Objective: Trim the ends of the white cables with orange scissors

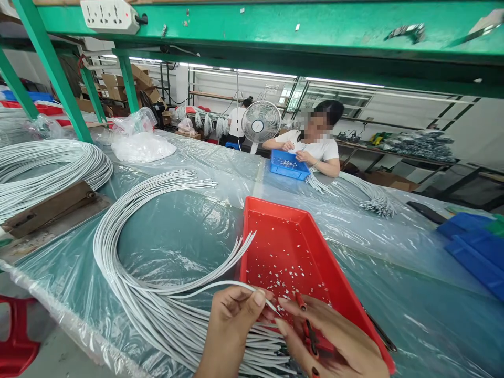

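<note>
My left hand pinches a white cable between thumb and fingers, close to the cable's stripped or thin tip. That tip points right, toward my right hand. Tucked in the right hand's curled fingers is a small hand tool with red handles and dark metal parts; its exact kind is partly hidden. The right thumb and forefinger are at the cable tip, and whether they touch it I cannot tell. Beneath both hands lies a coiled bundle of white cables, with many ends under and beside the left wrist.
A red tray with small pale scraps sits under my right hand, a thin dark tool at its right edge. Another cable coil and a blade-like cutter are left. A co-worker works over a blue tray opposite.
</note>
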`<state>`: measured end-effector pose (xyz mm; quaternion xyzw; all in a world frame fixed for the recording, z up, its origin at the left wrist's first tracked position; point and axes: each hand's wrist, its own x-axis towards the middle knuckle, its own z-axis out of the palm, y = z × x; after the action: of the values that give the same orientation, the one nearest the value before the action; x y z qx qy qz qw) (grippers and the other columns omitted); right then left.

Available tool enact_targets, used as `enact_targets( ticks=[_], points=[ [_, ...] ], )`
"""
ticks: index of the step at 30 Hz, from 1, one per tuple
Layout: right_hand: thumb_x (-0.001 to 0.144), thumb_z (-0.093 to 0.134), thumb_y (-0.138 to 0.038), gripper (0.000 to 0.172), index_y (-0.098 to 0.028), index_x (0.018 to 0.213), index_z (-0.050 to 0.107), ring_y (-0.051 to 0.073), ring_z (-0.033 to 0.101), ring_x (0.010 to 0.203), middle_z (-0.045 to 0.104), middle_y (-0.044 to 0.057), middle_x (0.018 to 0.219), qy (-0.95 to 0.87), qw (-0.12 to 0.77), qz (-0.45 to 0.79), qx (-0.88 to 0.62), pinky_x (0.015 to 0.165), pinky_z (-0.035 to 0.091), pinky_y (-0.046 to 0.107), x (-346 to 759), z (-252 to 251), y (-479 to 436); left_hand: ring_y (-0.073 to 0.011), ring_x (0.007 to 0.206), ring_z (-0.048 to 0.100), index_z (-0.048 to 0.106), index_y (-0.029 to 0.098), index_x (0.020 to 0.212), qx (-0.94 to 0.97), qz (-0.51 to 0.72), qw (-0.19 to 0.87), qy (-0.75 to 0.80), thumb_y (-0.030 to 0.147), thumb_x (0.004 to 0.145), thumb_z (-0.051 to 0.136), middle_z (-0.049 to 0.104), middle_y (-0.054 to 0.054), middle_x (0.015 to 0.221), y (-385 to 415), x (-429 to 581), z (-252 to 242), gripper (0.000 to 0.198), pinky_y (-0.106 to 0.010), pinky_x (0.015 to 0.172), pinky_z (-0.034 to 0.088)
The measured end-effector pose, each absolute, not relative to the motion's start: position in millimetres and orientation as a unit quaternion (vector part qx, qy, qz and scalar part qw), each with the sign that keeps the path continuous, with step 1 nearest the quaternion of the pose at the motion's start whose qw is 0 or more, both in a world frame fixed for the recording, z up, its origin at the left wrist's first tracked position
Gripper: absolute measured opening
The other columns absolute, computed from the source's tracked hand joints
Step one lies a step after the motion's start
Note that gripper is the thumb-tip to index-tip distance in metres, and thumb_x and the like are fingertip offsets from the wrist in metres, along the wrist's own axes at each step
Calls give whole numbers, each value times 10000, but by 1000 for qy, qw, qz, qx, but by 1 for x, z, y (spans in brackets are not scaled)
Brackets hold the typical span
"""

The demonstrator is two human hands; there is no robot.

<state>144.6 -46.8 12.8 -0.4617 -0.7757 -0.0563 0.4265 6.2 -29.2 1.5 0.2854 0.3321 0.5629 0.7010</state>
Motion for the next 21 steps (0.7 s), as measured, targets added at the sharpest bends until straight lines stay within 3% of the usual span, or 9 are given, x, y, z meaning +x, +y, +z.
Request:
enact_targets(
  ticks=[6,11,16,18,21],
  points=[
    [701,608,-84,294,-207,967,631,125,637,552,676,-12,653,-834,432,-55,-339,703,539,248,150,23,-38,-69,492,512,693,95,660,125,467,850,208,265,667,712,609,-17,537,-31,17,-11,171,-167,497,377],
    [600,734,-231,204,-171,779,656,162,621,515,663,13,624,-644,527,181,-524,488,521,200,151,0,-40,-93,604,570,720,138,756,61,512,838,179,255,601,768,681,-49,671,-38,26,-15,201,-184,548,397],
    [625,712,-209,100,-159,678,644,152,583,502,626,8,575,-599,516,371,-487,470,493,207,147,-4,-39,-91,574,559,722,133,730,80,548,818,158,266,558,794,661,-33,594,-39,32,-18,229,-185,534,403],
    [671,670,-204,62,-163,705,638,147,574,495,615,5,572,-608,516,346,-494,452,485,206,146,1,-41,-89,549,550,720,123,748,81,539,822,166,267,560,793,643,-27,561,-40,34,-19,248,-184,523,408],
    [695,622,-159,70,-171,762,639,156,602,535,638,19,628,-686,510,157,-495,500,514,227,146,7,-44,-86,538,563,719,120,754,40,507,839,193,220,560,794,666,-38,616,-41,35,-18,231,-187,543,439]
  ],
)
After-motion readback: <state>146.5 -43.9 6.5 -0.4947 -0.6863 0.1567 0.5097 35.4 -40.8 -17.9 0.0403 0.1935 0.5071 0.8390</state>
